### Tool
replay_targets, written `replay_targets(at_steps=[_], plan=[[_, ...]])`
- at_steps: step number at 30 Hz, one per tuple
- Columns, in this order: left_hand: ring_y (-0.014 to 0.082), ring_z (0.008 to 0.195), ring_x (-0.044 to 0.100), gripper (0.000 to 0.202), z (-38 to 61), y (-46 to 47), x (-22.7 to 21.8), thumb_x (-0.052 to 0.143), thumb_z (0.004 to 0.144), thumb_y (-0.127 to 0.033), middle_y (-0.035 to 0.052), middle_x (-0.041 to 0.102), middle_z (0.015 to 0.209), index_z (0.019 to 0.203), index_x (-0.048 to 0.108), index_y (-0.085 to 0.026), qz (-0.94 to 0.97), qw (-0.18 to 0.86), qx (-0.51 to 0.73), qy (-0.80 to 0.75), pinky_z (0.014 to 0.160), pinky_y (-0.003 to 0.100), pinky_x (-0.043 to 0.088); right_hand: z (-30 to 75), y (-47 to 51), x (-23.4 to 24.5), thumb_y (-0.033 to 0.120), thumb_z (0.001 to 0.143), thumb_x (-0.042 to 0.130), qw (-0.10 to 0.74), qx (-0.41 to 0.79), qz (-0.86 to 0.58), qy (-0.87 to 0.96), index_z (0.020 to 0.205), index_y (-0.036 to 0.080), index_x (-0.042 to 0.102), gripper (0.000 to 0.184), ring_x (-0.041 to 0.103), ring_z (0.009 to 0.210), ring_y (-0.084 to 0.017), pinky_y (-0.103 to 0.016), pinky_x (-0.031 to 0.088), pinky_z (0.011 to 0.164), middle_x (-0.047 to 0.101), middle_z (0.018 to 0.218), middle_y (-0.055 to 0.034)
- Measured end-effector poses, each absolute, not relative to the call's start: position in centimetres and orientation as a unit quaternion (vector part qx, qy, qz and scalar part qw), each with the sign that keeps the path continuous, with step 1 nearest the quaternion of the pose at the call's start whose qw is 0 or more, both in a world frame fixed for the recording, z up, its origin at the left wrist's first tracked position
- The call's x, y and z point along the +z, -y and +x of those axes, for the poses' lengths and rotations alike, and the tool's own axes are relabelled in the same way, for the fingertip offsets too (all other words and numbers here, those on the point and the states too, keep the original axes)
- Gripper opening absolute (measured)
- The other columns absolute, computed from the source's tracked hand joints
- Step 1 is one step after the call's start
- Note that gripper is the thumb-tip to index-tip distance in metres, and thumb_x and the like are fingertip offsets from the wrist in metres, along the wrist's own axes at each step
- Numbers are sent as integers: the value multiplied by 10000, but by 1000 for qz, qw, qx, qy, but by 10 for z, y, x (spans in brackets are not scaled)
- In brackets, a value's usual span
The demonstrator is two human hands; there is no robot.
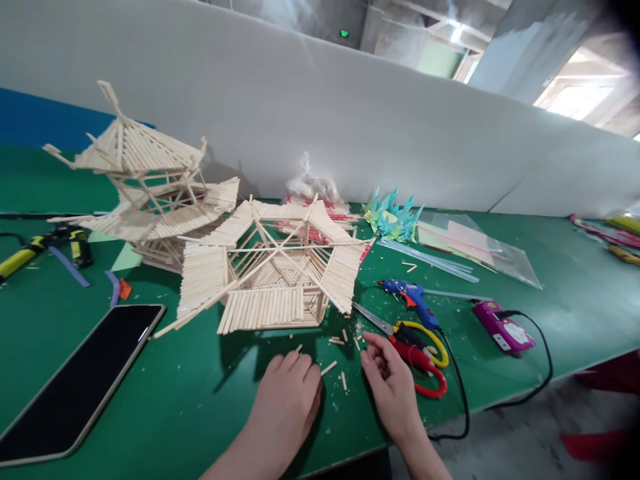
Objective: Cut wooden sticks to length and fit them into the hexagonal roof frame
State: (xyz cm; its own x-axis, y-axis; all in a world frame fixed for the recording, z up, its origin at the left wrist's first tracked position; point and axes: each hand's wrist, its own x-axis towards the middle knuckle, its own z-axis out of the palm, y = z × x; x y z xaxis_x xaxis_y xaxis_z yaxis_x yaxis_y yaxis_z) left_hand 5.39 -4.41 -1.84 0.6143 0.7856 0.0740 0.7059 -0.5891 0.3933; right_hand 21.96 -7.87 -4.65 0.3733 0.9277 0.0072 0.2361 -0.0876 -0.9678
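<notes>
My left hand [290, 390] rests on the green table, its fingers curled and closed, palm down. A short wooden stick [329, 368] shows at its side; whatever lies under the fingers is hidden. To the right, my right hand [393, 383] has thumb and index finger apart, the other fingers loosely bent, with no object visible in it. Several cut stick pieces [344, 381] lie between the hands. Just beyond them stands a roof-like frame of wooden sticks [265, 310], slatted panels around an open, crossed middle. Scissors [423, 360] with red and yellow handles lie beside my right hand.
A tiered stick pagoda [160, 180] stands back left. A phone [80, 380] lies left, near a yellow-black tool [75, 243]. A blue glue gun [410, 297], its cord, and a purple box [503, 327] are right. Turquoise folded paper [395, 217] sits behind.
</notes>
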Motion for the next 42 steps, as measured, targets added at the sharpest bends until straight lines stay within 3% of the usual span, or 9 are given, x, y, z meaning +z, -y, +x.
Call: replay_targets(at_steps=[9,16,20,22,26,29,34,38,42], plan=[[300,741,630,241,64,39,-29,441,724,5,149,692,723,720,661,-93,892,60,59,-443,690,459,453,223,82,-56,342,808,481,485,344,-647,476,1008,140,530,288,457,600,-137,-232,420,538,505,732,-24],[249,640,593,266,49,42,-34,400,770,-69,83,636,631,639,616,-153,873,78,119,-467,632,402,439,221,79,-56,336,815,476,484,341,-646,481,1022,142,530,289,472,607,-136,-229,433,537,516,745,-28],[203,609,560,172,20,48,-30,432,780,-156,41,572,637,653,546,-180,833,119,179,-510,594,331,438,220,80,-55,316,808,496,499,338,-648,466,1018,155,538,267,461,595,-131,-228,424,524,510,737,-21],[159,567,534,133,5,50,-23,461,785,-193,0,529,625,660,508,-200,797,164,206,-544,557,260,430,220,80,-56,306,808,506,506,338,-648,458,1044,165,525,275,463,599,-129,-229,425,530,510,760,-24],[112,481,403,154,-6,49,-9,597,711,-289,-59,458,527,595,537,-208,513,534,327,-586,460,205,340,213,79,-52,302,803,524,543,337,-640,428,1093,190,503,312,495,656,-145,-241,432,562,529,826,-43],[87,455,313,195,5,48,-4,629,695,-304,-65,443,476,559,559,-183,352,703,344,-514,424,183,270,199,77,-39,313,807,525,534,396,-604,440,993,200,580,225,489,627,-135,-231,409,554,555,767,-28],[68,448,317,174,27,49,-5,676,665,-263,-50,479,476,562,591,-152,257,787,345,-442,414,173,236,169,69,-17,357,790,555,522,577,-484,400,847,190,653,202,357,512,-79,-190,304,477,457,579,44],[60,437,316,204,35,50,-6,701,648,-295,-49,483,474,558,605,-138,240,801,347,-425,410,178,226,157,61,-16,363,727,632,541,661,-410,320,753,158,651,207,435,515,-71,-190,363,507,528,608,27],[49,398,326,244,38,52,-4,706,641,-324,-43,515,450,523,602,-138,262,785,356,-435,414,187,217,156,56,-15,357,696,663,550,665,-411,294,675,158,635,202,431,455,-58,-177,358,462,538,561,37]])
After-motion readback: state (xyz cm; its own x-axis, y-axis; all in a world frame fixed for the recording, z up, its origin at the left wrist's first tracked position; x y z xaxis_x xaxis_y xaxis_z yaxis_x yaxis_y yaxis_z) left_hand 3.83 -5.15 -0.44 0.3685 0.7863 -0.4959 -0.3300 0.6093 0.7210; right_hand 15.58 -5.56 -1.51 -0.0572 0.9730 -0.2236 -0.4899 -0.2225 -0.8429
